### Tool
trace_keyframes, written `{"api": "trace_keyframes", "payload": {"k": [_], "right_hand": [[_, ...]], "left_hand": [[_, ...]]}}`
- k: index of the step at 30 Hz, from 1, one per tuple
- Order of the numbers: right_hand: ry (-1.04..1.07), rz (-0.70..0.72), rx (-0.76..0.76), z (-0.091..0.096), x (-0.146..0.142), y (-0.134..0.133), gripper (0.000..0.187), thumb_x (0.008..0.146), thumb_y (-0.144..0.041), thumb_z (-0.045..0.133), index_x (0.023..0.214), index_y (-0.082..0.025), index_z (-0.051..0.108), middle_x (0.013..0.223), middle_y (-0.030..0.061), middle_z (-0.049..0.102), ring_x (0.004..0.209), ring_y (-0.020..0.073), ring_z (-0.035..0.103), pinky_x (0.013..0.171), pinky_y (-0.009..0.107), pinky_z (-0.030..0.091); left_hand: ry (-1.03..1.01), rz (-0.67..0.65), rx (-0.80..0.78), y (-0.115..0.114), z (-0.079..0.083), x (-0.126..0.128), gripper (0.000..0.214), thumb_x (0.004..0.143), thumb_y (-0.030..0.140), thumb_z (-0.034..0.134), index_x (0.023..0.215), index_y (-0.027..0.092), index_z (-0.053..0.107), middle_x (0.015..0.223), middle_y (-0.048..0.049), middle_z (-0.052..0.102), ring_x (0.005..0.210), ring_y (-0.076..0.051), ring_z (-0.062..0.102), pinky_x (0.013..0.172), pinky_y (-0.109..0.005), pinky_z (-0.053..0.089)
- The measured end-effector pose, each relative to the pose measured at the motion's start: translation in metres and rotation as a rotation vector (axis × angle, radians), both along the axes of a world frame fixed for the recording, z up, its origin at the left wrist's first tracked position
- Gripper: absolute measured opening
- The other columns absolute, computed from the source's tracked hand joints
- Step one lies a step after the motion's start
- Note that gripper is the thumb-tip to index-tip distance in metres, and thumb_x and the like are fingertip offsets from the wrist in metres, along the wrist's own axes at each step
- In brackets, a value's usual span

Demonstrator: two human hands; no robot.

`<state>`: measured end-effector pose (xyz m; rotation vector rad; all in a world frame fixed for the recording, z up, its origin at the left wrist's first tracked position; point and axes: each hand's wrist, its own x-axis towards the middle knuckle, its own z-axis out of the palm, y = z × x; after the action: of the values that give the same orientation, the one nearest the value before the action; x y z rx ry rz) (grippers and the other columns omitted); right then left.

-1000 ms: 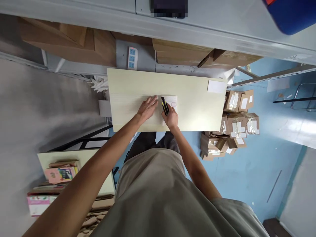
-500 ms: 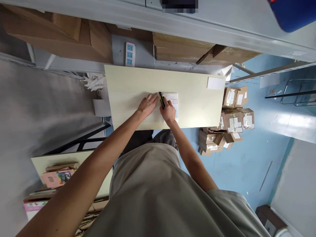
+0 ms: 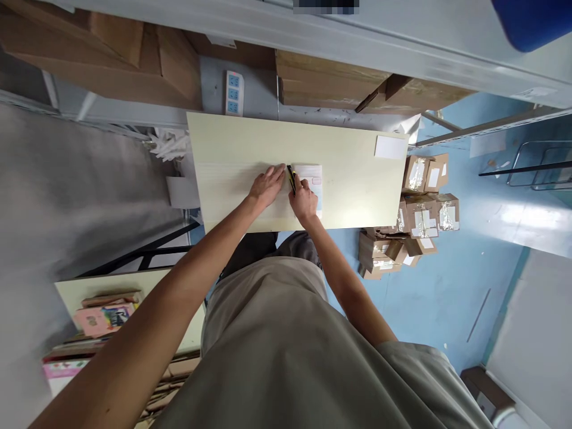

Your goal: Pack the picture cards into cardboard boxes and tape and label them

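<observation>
A flat white package (image 3: pixel 311 180) with a pink and blue label lies on the pale wooden table (image 3: pixel 232 149). My left hand (image 3: pixel 267 186) rests flat on its left part, fingers stretched out. My right hand (image 3: pixel 303 200) is closed round a black and yellow utility knife (image 3: pixel 291 177), whose tip points away from me onto the package, right beside my left fingertips.
A white card (image 3: pixel 390 147) lies at the table's far right corner. Taped cardboard boxes (image 3: pixel 420 211) are piled on the blue floor to the right. Large cartons (image 3: pixel 111 53) and a power strip (image 3: pixel 233 92) sit behind the table. Books (image 3: pixel 105 316) lie on a lower table at left.
My right hand with the knife has shifted slightly left and away from me along the package, closer to my left hand. The left hand has stayed in place.
</observation>
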<state>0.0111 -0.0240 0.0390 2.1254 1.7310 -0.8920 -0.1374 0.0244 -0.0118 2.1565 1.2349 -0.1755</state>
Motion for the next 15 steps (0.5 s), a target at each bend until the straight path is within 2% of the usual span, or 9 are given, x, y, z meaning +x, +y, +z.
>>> {"api": "trace_keyframes", "payload": {"k": [4,8,15], "right_hand": [[-0.012,0.023,-0.026,0.008,-0.003,-0.006,0.068,0.116,-0.017,0.033,0.184,-0.019,0.034,0.156,0.0219,0.063,0.118,0.0300,0.080,0.100,0.042,0.067],[-0.010,0.069,-0.054,0.016,-0.004,-0.019,0.068,0.116,-0.016,0.038,0.183,-0.022,0.035,0.156,0.0217,0.064,0.120,0.0299,0.080,0.101,0.041,0.067],[-0.027,0.173,-0.179,0.036,-0.003,-0.059,0.065,0.113,-0.010,0.041,0.177,-0.020,0.042,0.154,0.0222,0.067,0.122,0.0285,0.082,0.100,0.038,0.067]], "left_hand": [[-0.035,0.032,0.001,0.000,-0.001,0.000,0.073,0.103,0.010,0.048,0.176,0.016,0.051,0.187,-0.0152,0.042,0.167,-0.041,0.042,0.128,-0.062,0.052],[-0.050,0.022,-0.007,0.000,-0.002,-0.001,0.071,0.103,0.010,0.045,0.173,0.015,0.054,0.187,-0.0158,0.042,0.166,-0.042,0.043,0.126,-0.065,0.053],[-0.029,0.007,-0.027,0.001,-0.002,0.000,0.076,0.099,0.007,0.048,0.174,0.013,0.051,0.188,-0.0168,0.039,0.166,-0.044,0.041,0.128,-0.068,0.050]]}}
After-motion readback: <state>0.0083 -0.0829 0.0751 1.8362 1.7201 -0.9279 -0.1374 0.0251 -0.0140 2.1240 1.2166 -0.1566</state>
